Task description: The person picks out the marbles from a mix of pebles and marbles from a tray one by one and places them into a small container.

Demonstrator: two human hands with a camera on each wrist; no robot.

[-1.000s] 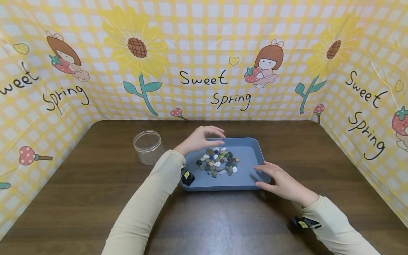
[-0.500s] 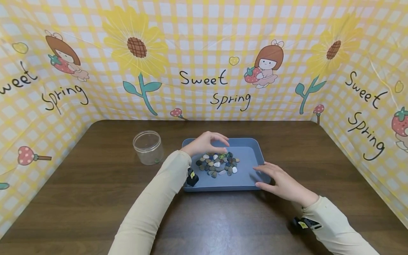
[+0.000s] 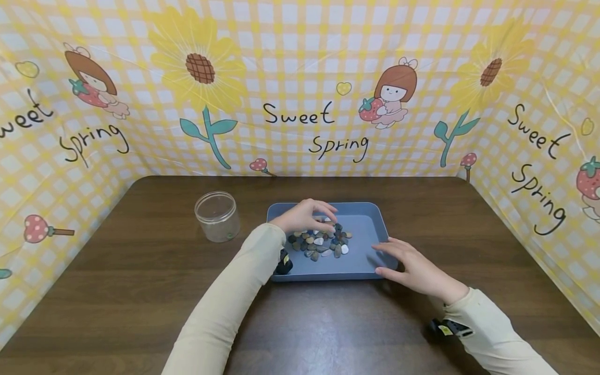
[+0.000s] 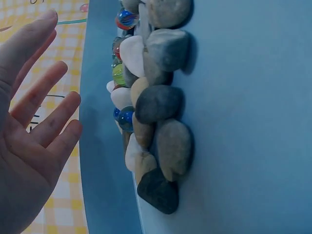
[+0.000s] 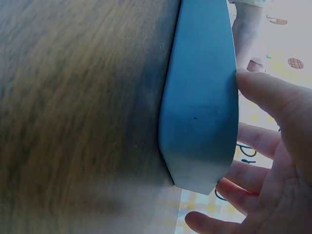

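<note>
In the head view, checked cloth (image 3: 300, 57) surrounds a brown worktop (image 3: 328, 323). The tray (image 3: 367, 237) sits mid-worktop, towards the far edge; stones (image 3: 319, 241) lie heaped left of the tray's centre. A clear jar (image 3: 217, 216) stands nearer the worktop's far left corner. The left grip (image 3: 302, 214) hangs over the stones, thumb and fingers apart; the right grip (image 3: 412, 264) rests at the tray's right edge.

In the left wrist view, the left grip looks well open, nothing seen in it; marbles (image 4: 126, 119) sit among the stones. The step looks like reaching for one piece; the next move calls for a careful pinch.

In the right wrist view, the right grip's thumb touches the tray's rim, fingers parted, perhaps steadying it.
</note>
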